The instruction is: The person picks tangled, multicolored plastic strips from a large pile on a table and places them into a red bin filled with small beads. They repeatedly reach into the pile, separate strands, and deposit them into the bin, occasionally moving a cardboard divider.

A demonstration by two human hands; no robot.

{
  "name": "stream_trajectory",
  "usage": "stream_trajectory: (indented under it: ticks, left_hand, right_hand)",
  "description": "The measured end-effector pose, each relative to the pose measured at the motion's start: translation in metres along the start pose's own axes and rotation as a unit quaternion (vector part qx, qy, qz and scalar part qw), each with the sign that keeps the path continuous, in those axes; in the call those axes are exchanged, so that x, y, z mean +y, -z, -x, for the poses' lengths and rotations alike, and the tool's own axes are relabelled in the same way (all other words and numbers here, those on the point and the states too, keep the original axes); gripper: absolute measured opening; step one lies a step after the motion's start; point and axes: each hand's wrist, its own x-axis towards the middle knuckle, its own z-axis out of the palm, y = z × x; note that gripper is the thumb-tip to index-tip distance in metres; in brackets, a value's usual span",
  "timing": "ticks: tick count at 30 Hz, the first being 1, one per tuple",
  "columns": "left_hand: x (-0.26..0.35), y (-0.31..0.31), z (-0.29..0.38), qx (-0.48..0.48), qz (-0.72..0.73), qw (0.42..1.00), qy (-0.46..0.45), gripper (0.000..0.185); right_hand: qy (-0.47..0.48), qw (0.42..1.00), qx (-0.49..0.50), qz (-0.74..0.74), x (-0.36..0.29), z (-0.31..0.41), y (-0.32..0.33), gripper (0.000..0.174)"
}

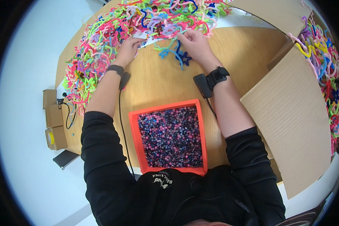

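Observation:
My right hand (194,45) pinches pipe cleaner stems between thumb and fingers, at the front edge of a large heap of colourful pipe cleaners (107,34). Below it hang light green and blue stems and a dark blue star shape (185,58); a light blue star (163,53) lies to their left. My left hand (129,49) is at the heap's left part, its fingertips at a small cluster of beads (143,43) on white paper; whether it grips any is unclear. Nearer my body, a red-orange tray (202,135) holds many dark, pink and clear beads (171,137).
An open cardboard box (291,121) with more pipe cleaners (325,53) stands at the right, its flaps reaching over the table. Small cardboard boxes (56,115) and a yellow tape roll (50,138) are at the left. Cables run from both wrist devices.

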Motion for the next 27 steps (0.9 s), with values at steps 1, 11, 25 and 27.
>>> stream_trajectory:
  ticks: [1,11,25,27]
  left_hand:
    - [0.001,0.0,0.001,-0.001,-0.001,1.0,0.0,0.029]
    - [0.019,0.009,0.007,-0.04,0.006,0.999,0.003,0.028]
    - [0.024,0.004,0.016,-0.031,0.03,0.998,-0.054,0.026]
    - [0.024,0.003,0.017,-0.022,0.026,0.997,-0.068,0.026]
  right_hand:
    - [-0.004,1.0,0.001,0.006,0.0,0.0,0.0,0.039]
    - [-0.014,1.0,-0.006,-0.011,-0.001,0.0,0.0,0.038]
    - [-0.007,1.0,0.004,0.022,0.003,-0.002,0.0,0.04]
    - [-0.004,1.0,0.001,0.018,0.003,-0.002,-0.001,0.04]
